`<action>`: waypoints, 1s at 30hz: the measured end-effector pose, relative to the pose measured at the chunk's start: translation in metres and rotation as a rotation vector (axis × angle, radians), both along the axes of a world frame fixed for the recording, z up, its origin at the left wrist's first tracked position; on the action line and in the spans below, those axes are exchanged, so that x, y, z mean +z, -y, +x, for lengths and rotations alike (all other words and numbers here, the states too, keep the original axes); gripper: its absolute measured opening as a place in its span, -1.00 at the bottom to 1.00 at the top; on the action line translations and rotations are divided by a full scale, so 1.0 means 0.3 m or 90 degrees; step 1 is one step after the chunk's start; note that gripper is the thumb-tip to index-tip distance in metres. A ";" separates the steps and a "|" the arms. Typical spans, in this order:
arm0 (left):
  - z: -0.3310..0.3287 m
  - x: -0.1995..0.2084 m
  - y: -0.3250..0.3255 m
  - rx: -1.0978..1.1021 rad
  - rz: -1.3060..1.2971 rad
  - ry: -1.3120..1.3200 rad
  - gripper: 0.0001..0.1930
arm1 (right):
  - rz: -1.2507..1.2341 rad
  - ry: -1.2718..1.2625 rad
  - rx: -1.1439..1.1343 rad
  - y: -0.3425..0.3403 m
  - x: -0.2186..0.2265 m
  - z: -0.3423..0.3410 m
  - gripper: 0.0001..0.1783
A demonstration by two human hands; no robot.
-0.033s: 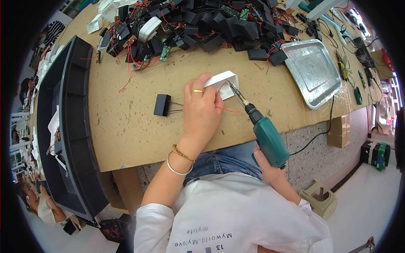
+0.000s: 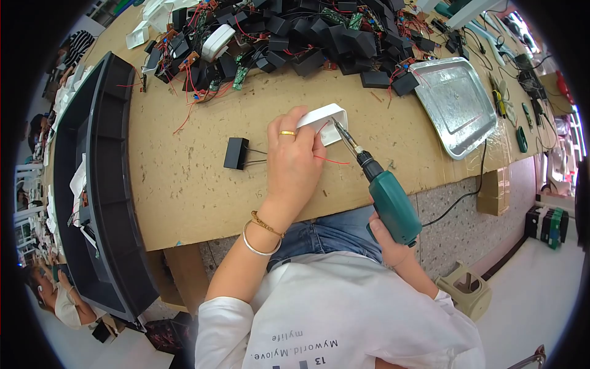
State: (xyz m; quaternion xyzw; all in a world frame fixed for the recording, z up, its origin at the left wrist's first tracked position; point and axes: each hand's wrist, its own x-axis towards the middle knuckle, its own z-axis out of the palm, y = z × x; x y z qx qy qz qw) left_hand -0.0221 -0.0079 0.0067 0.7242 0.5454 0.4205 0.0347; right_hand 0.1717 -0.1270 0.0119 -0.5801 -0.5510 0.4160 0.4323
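My left hand [image 2: 294, 154] is closed on a small open white plastic case [image 2: 326, 115], steadying it above the cardboard-covered table. A red wire [image 2: 332, 160] sticks out by its fingers. In my right hand [image 2: 386, 240] is a green pistol-shaped soldering gun [image 2: 393, 206], its metal tip reaching inside the case. Whether the tip touches anything in there is too small to tell. Left of my left hand lies a black rectangular block [image 2: 236, 153], with two dark leads running toward the hand.
Black boxes, circuit boards and red wires form a heap [image 2: 307, 43] along the far side. A metal tray [image 2: 458, 111] sits at the right, near yellow-handled pliers [image 2: 499, 104]. A deep black bin [image 2: 114, 184] borders the left. The gun's cord [image 2: 458, 200] hangs over the right edge.
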 end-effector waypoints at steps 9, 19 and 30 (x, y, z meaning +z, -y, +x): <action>-0.002 0.009 0.000 -0.005 -0.030 0.001 -0.82 | 0.004 -0.030 -0.009 0.000 -0.004 -0.001 -0.69; -0.002 0.010 0.001 -0.002 -0.050 -0.009 -0.84 | -0.079 0.020 -0.038 -0.018 0.049 -0.025 -0.71; -0.004 0.010 0.000 -0.001 -0.038 -0.016 -0.88 | -0.071 0.021 -0.028 -0.021 0.041 -0.028 -0.71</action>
